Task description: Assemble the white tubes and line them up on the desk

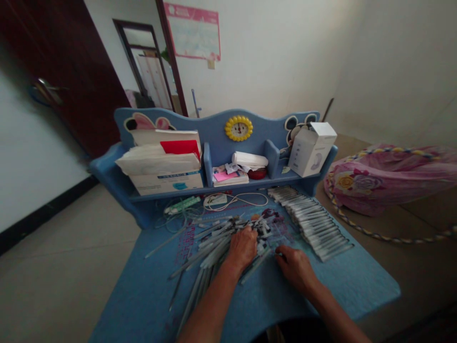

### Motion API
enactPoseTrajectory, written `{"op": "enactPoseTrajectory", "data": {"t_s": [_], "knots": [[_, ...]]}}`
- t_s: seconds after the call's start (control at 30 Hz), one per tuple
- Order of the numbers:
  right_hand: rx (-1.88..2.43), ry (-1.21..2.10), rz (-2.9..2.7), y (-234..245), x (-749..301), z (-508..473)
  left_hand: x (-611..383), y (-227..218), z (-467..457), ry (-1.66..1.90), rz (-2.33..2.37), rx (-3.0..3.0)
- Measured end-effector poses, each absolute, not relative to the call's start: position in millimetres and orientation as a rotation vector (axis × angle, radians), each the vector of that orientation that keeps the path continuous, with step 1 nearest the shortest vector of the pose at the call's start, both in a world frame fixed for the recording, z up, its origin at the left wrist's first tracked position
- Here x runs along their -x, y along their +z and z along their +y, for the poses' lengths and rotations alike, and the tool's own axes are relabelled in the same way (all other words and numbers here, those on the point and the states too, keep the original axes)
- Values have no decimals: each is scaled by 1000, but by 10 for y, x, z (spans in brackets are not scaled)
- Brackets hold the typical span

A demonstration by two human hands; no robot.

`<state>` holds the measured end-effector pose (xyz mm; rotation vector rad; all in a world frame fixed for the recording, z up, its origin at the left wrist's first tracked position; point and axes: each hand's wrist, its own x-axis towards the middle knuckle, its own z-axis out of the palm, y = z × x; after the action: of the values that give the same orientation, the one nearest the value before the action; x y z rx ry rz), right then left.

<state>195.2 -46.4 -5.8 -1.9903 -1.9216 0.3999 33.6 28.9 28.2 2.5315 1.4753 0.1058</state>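
Observation:
My left hand (244, 245) reaches into a loose heap of slim, pale grey pen-like sticks (214, 243) in the middle of the blue desk. Its fingers are curled down among the white and dark ends of the sticks, and their tips are hidden. My right hand (294, 267) is just right of the heap, low over the desk, with thumb and forefinger pinched together. Whatever it may hold is too small to make out. Further right, many similar sticks lie side by side in a neat slanting row (314, 224).
Behind the heap lie a white cable (232, 202) and a green-and-white strip (183, 205) with thin cords. The desk's raised shelf (221, 125) bears a box of papers (164, 178), a white carton (310, 150) and a yellow clock (238, 128). A pink fabric bundle (389, 178) is beyond the right edge.

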Motion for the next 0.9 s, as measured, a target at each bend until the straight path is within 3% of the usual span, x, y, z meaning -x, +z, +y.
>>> {"op": "enactPoseTrajectory", "data": {"t_s": [0.9], "knots": [[1996,453,-1923,-23,-1851,-452,-265,322,331,147,1624,-2494]]}}
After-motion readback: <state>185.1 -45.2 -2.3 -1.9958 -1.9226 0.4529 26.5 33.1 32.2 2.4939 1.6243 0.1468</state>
